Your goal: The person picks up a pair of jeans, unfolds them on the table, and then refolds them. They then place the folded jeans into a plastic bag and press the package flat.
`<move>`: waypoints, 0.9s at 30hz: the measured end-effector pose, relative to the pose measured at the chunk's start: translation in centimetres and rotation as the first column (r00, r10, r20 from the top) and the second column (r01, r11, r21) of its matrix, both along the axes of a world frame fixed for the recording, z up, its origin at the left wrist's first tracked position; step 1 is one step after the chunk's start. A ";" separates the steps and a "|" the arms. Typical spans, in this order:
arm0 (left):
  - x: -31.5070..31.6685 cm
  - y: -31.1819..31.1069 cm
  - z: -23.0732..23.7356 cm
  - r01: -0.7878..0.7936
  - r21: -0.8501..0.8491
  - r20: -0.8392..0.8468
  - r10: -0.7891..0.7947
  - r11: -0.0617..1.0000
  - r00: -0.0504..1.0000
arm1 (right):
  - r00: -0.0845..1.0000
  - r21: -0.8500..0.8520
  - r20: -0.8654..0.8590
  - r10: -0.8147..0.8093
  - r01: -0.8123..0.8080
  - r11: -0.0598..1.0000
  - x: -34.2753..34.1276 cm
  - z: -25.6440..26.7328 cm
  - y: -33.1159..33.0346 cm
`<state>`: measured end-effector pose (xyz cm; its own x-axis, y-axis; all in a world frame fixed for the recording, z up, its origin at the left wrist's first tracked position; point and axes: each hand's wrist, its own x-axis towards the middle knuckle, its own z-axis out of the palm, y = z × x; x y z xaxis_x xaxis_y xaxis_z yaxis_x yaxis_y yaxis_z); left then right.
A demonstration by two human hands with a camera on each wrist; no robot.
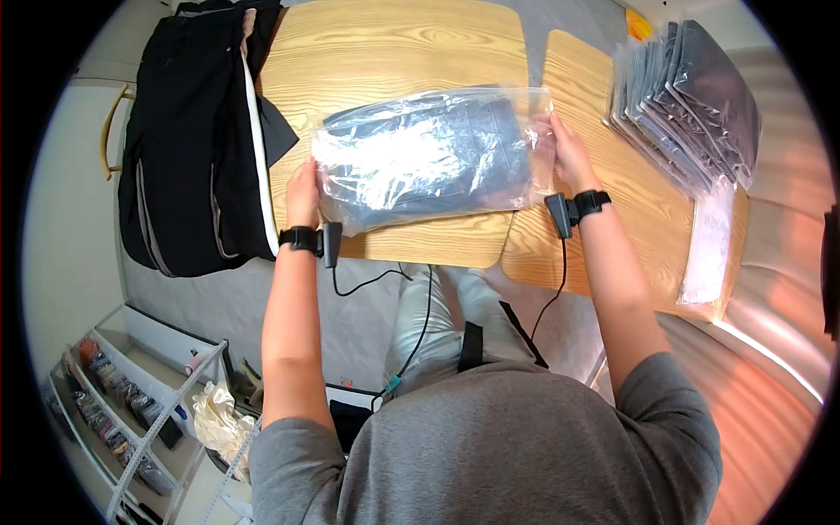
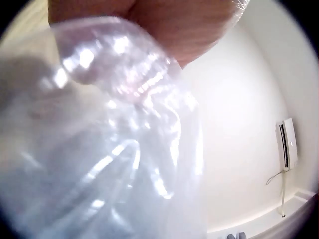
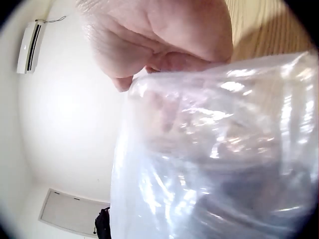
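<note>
A clear plastic bag [image 1: 429, 157] with a folded dark blue-grey garment inside spans the space between my two hands, over the wooden table. My left hand [image 1: 303, 194] holds its left edge. In the left wrist view, fingers show blurred through the shiny plastic. At the opposite end, my right hand [image 1: 570, 153] grips the bag's right edge. The right wrist view has the palm above the plastic [image 3: 214, 149], with fingers curled behind it and partly hidden. Glare covers much of the bag's front.
Black garments [image 1: 188, 140] lie in a pile at the table's left. On the right tabletop [image 1: 604, 210] stands a stack of bagged dark garments [image 1: 691, 101], beside a flat pale packet [image 1: 709, 245]. A wire shelf [image 1: 157, 429] with packed goods is at lower left. Cables hang from both wrist cameras.
</note>
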<state>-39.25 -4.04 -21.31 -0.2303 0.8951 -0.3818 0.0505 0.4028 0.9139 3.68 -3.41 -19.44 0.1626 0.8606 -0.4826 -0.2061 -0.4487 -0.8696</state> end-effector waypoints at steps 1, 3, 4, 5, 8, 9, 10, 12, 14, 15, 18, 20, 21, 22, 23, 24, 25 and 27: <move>-0.4 -0.6 0.3 -0.001 -0.043 0.036 0.002 0.999 0.999 | 0.995 0.056 -0.055 -0.085 0.088 0.995 -0.1 0.1 -1.0; -2.1 -2.2 -0.2 0.001 -0.020 0.072 0.001 1.000 0.997 | 0.995 0.081 0.042 -0.091 0.088 0.993 0.4 -0.3 -4.3; -2.5 -3.4 0.0 0.005 0.030 0.063 -0.007 1.000 0.998 | 0.987 0.110 0.131 -0.097 0.082 0.990 0.6 -0.7 -6.3; -2.5 -4.7 0.1 0.018 0.032 0.017 -0.018 0.999 1.000 | 0.976 0.128 0.203 -0.082 0.056 0.990 0.5 -1.2 -8.5; -1.7 -8.3 -0.3 0.045 0.037 -0.033 -0.044 0.998 0.998 | 0.960 0.142 0.266 -0.091 0.055 0.988 -0.3 -4.0 -12.6; -1.0 -9.3 -0.6 0.064 0.014 -0.062 -0.063 0.998 0.996 | 0.959 0.139 0.260 -0.115 0.081 0.987 -0.9 -4.3 -13.1; -0.4 -10.0 -1.4 0.064 0.049 -0.106 -0.058 0.997 0.993 | 0.959 0.139 0.255 -0.119 0.085 0.987 -1.4 -4.6 -13.2; 0.9 -10.7 -1.8 0.053 0.022 -0.079 -0.051 0.998 0.996 | 0.946 0.147 0.280 -0.165 0.128 0.981 -2.5 -4.4 -12.9; 1.9 -10.9 -2.4 0.023 0.053 -0.126 -0.016 0.998 0.992 | 0.923 0.186 0.313 -0.225 0.172 0.967 -3.2 -4.0 -12.1; 2.2 -10.8 -2.6 -0.014 0.084 -0.171 0.028 0.996 0.985 | 0.897 0.224 0.345 -0.276 0.207 0.952 -3.4 -3.7 -11.7; 2.7 -10.5 -2.9 -0.141 0.133 -0.112 0.157 0.981 0.981 | 0.869 0.310 0.352 -0.348 0.243 0.919 -3.7 -2.5 -11.2; 3.3 -10.7 -2.4 -0.191 0.114 -0.077 0.201 0.975 0.977 | 0.821 0.244 0.490 -0.292 0.192 0.951 -3.4 -2.2 -11.7; 3.5 -10.6 -2.0 -0.239 0.094 -0.045 0.244 0.966 0.969 | 0.757 0.169 0.613 -0.224 0.151 0.974 -3.2 -2.1 -11.8; 3.3 -10.8 -2.1 -0.242 0.098 -0.044 0.248 0.965 0.968 | 0.758 0.173 0.612 -0.224 0.148 0.974 -3.1 -2.5 -12.1; 2.7 -11.3 -2.6 -0.148 -0.029 -0.054 0.146 0.989 0.988 | 0.740 0.138 0.641 -0.203 0.148 0.979 -3.1 -3.5 -12.5; 2.3 -11.6 -3.2 -0.052 -0.156 -0.052 0.045 0.986 0.998 | 0.722 0.104 0.668 -0.180 0.148 0.983 -2.9 -4.2 -12.7; 1.9 -11.6 -3.8 -0.019 -0.172 -0.040 0.013 0.985 0.999 | 0.723 0.109 0.667 -0.179 0.143 0.984 -2.3 -4.6 -12.8; 1.1 -11.1 -4.0 0.022 -0.137 -0.051 -0.029 0.990 0.998 | 0.902 -0.010 0.425 -0.081 0.094 0.995 -1.7 -4.2 -12.5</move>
